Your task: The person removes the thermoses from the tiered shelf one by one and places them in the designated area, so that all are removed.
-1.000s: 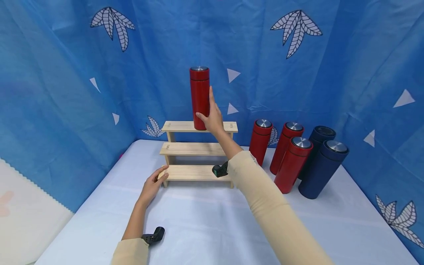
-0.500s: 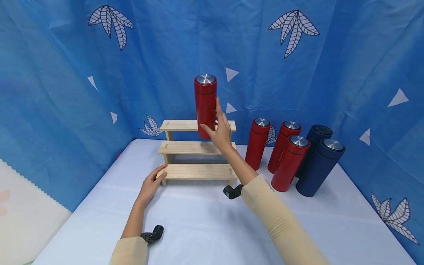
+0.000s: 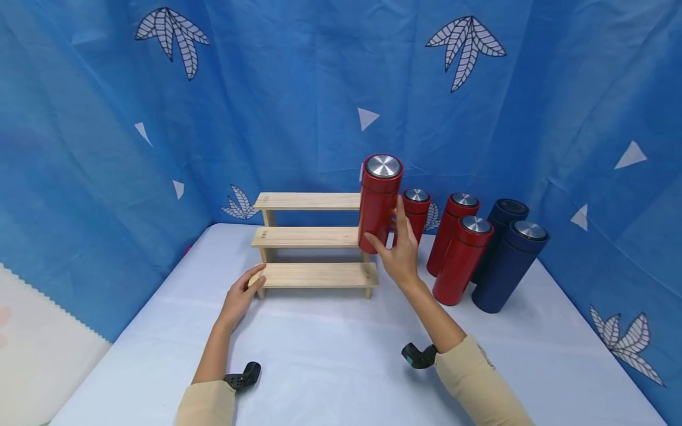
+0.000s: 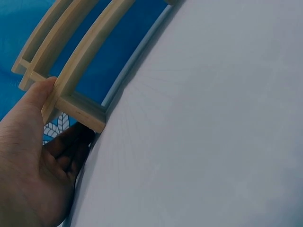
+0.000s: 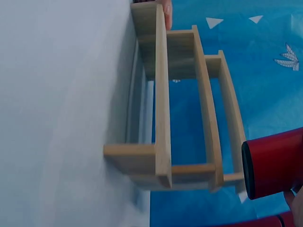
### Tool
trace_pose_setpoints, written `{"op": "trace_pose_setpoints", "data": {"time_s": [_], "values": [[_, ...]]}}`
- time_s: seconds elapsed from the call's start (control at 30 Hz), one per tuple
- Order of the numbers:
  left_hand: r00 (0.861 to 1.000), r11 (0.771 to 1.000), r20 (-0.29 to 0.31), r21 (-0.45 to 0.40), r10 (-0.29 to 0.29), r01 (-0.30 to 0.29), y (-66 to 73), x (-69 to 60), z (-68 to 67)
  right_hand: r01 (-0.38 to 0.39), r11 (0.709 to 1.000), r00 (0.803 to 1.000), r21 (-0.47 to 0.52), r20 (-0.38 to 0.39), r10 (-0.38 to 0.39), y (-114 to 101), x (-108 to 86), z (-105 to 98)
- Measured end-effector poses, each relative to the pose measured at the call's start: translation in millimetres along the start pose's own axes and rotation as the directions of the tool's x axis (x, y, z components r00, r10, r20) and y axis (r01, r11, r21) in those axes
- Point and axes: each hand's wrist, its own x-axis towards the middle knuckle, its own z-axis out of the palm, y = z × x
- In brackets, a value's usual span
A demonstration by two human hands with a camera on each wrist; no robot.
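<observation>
My right hand (image 3: 399, 254) holds a red thermos (image 3: 379, 204) with a silver-topped lid, its thumb and fingers round the lower part. The thermos hangs upright in front of the right end of a three-tier wooden shelf (image 3: 319, 275). In the right wrist view the black-rimmed base of the thermos (image 5: 274, 165) shows, with only a bit of the hand at the edge. My left hand (image 3: 237, 300) grips the left end of the lowest tier. In the left wrist view its thumb (image 4: 40, 92) lies on the board and its other fingers reach round the shelf's side.
Right of the shelf stand three red thermoses, one at the back (image 3: 418, 213), one behind (image 3: 450, 236) and one in front (image 3: 462, 260). Beside them are a dark thermos (image 3: 498, 231) and a navy one (image 3: 508, 269). A blue curtain (image 3: 298, 89) hangs behind the white-covered table (image 3: 319, 367).
The right hand has carried the red thermos off the top tier, rightward and nearer to me, towards the other thermoses. The left hand has stayed on the shelf.
</observation>
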Motion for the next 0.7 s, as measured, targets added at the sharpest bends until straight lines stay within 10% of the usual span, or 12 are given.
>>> {"op": "trace_pose_setpoints", "data": {"time_s": [0.33, 0.7], "values": [[1.0, 1.0, 0.012, -0.023, 0.017, -0.016, 0.0, -0.8, -0.3, -0.128, 0.982, 0.991, -0.14, -0.044, 0.123, 13, -34.7, -52], [1.0, 1.0, 0.012, -0.017, 0.026, -0.026, 1.2, -1.3, -0.9, -0.216, 0.958, 0.976, -0.189, -0.003, 0.22, 39, -74.4, -59]]}}
